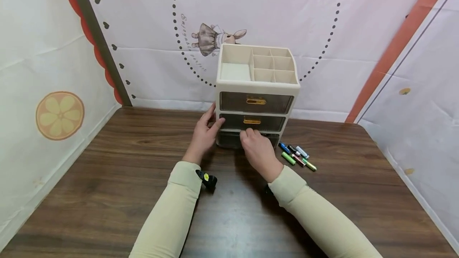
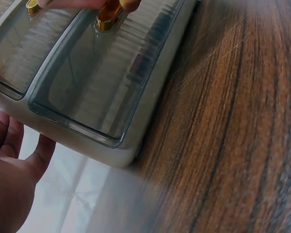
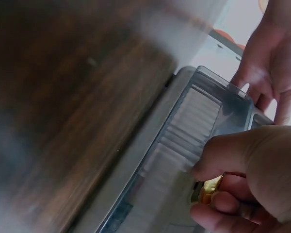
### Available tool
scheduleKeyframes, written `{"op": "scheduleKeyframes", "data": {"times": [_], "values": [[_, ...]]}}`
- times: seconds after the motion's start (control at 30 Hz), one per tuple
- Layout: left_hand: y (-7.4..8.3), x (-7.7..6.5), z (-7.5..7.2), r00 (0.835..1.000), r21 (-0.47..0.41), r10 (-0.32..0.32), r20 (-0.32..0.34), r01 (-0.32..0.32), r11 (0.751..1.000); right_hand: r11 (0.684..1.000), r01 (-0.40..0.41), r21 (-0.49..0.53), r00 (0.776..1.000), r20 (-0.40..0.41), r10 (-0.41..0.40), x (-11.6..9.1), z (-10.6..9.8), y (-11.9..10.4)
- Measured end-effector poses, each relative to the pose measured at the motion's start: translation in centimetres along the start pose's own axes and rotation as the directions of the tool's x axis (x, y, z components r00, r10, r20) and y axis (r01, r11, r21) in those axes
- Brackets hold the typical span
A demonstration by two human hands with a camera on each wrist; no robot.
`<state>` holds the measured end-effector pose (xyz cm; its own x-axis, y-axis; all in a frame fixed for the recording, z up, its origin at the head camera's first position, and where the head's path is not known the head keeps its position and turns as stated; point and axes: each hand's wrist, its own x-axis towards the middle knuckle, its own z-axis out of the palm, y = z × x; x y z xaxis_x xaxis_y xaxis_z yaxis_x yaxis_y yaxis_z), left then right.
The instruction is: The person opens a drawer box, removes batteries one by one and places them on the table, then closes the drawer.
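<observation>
A cream desktop organizer with three smoky clear drawers stands at the table's back. My left hand rests on its left side, thumb at the front edge by the middle drawer and fingers along the side wall. With thumb and fingers, my right hand pinches the gold handle of the bottom drawer, whose front sits slightly proud of the frame. In the left wrist view, blurred dark and reddish shapes show through that drawer's clear front. The top and middle drawers look closed.
Several markers, among them blue, green, red and white ones, lie right of the organizer on the brown wooden table. The organizer's top has divided compartments. A printed cloth hangs behind and at both sides.
</observation>
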<state>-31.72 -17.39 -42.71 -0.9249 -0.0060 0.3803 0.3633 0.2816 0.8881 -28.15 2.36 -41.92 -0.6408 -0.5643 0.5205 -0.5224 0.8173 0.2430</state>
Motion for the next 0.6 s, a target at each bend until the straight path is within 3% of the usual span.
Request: {"op": "scheduleKeyframes", "data": {"times": [0.6], "values": [[0.0, 0.0, -0.4, 1.0, 0.0, -0.02, 0.014, 0.02, 1.0, 0.999, 0.03, 0.018, 0.999, -0.02, -0.03, -4.0, -3.5, -2.7]]}}
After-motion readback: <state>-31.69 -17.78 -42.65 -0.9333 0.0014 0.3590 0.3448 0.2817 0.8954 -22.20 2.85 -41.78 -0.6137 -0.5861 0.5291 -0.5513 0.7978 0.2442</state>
